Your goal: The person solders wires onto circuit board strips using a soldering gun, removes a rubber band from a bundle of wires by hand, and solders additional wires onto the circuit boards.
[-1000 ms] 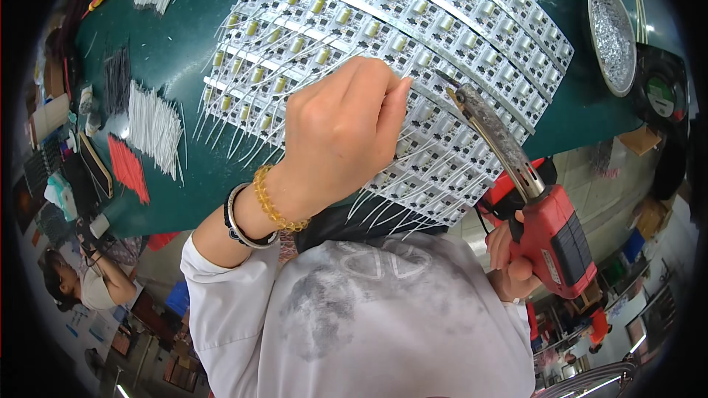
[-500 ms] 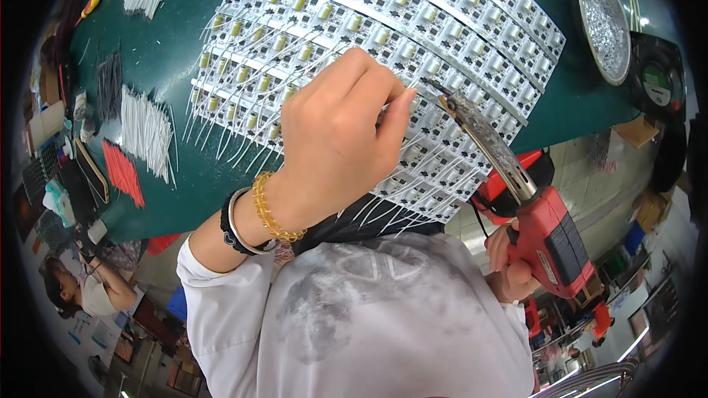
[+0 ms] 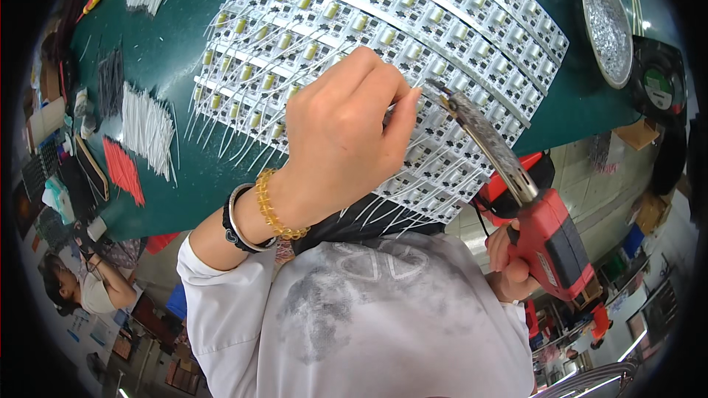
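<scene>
A large panel of small circuit boards [image 3: 461,33], each with a yellow-green cylindrical part, lies in front of me. Thin white wires [image 3: 247,129] stick out along its near and left sides. My left hand [image 3: 350,121] is over the panel's middle, thumb and forefinger closed in a pinch; what they hold is hidden. In my right hand [image 3: 509,269] is the handle of a red and black soldering gun [image 3: 552,239]. Its metal barrel slants up and left, and its tip is close to my left thumb and forefinger, just above the boards.
Bundles of white wires [image 3: 146,133], black wires [image 3: 110,82] and red wires [image 3: 123,169] lie on the green table [image 3: 181,210] at left. A yellow-handled screwdriver [image 3: 92,3] is farther back. At right stands a round metal bowl [image 3: 608,33] beside a black round device [image 3: 658,81].
My left hand and the panel appear slightly farther right in the picture. The soldering gun's tip remains beside my left fingertips, and my right hand keeps its grip.
</scene>
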The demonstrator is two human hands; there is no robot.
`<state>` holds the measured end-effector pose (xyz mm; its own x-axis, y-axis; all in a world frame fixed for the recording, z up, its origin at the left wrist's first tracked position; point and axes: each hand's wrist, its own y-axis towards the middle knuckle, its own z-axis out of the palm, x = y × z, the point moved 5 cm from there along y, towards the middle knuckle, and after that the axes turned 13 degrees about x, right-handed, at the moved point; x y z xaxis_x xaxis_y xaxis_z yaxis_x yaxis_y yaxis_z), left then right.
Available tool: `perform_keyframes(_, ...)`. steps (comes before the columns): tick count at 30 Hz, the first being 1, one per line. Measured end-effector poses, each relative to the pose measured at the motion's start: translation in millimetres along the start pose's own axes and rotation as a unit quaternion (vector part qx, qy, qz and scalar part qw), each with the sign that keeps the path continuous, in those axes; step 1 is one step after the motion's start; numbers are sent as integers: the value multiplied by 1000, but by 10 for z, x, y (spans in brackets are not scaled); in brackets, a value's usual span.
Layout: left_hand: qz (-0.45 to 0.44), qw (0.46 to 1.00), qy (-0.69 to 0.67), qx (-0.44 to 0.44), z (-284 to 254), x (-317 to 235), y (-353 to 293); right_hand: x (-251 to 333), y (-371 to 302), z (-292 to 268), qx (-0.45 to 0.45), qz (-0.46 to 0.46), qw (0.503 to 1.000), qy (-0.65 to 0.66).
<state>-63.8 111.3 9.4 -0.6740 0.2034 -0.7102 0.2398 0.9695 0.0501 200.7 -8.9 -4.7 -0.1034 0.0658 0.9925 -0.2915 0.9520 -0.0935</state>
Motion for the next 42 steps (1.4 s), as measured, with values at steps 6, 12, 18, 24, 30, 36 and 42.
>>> perform_keyframes(6,-11,1000,2,3,-9,6,-9,92,330,118,93,-10,990,106)
perform_keyframes(12,41,998,34,-45,-113,-66,8,-2,258,58,230,-129,947,181)
perform_keyframes(18,23,999,-15,-33,-153,-77,13,173,297,102,150,-64,983,82)
perform_keyframes(24,23,1000,-14,6,-33,-47,26,49,253,44,176,-105,975,84)
perform_keyframes(30,27,1000,14,5,-1,-53,41,-63,195,2,132,-10,980,148)
perform_keyframes(36,26,999,22,-5,2,-44,41,69,135,32,67,54,991,105)
perform_keyframes(42,23,1000,21,-3,4,-71,41,-66,-17,-96,74,80,991,78)
